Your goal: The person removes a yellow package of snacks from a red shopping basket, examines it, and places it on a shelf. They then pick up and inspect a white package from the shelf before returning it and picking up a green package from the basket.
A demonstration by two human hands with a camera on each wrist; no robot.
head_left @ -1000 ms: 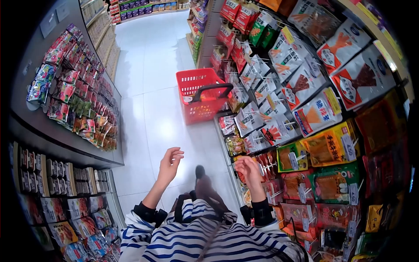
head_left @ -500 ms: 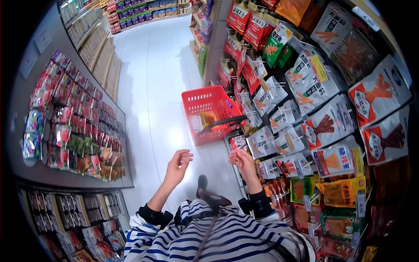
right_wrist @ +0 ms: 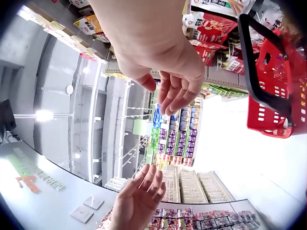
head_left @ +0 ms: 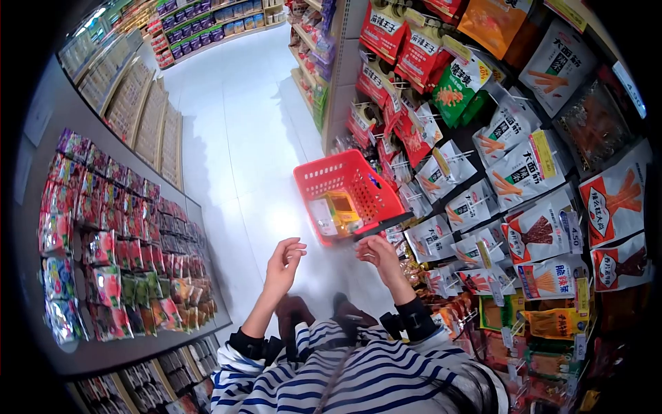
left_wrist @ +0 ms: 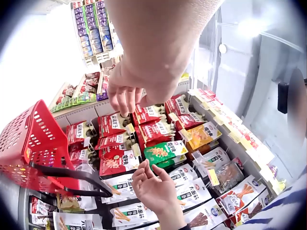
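Observation:
My left hand (head_left: 284,265) is held in front of the striped shirt, fingers loosely bent around nothing. The right hand (head_left: 383,262) hovers level with it, also relaxed and without anything in it. Just ahead of both hands stands a red shopping basket (head_left: 321,166) with a perforated wall. Its black handle (head_left: 383,226) is folded over the near side, close to the right hand's fingertips in the head view. Inside lies a yellow-orange packet (head_left: 341,205) beside a pale label. The wrist views show the basket (left_wrist: 29,143) and its raised-looking handle (right_wrist: 261,72) apart from the fingers.
On the right, a rack carries hanging snack bags, among them red packets (head_left: 385,31), a green packet (head_left: 456,90) and white pouches (head_left: 524,169). A display of small candy bags (head_left: 103,234) stands on the left. Pale floor tiles (head_left: 234,152) run between them toward far shelves (head_left: 214,27).
The person has stepped forward, so the basket appears nearer and more of its inside shows. Both hands stay raised and relaxed, the right a little closer to the left.

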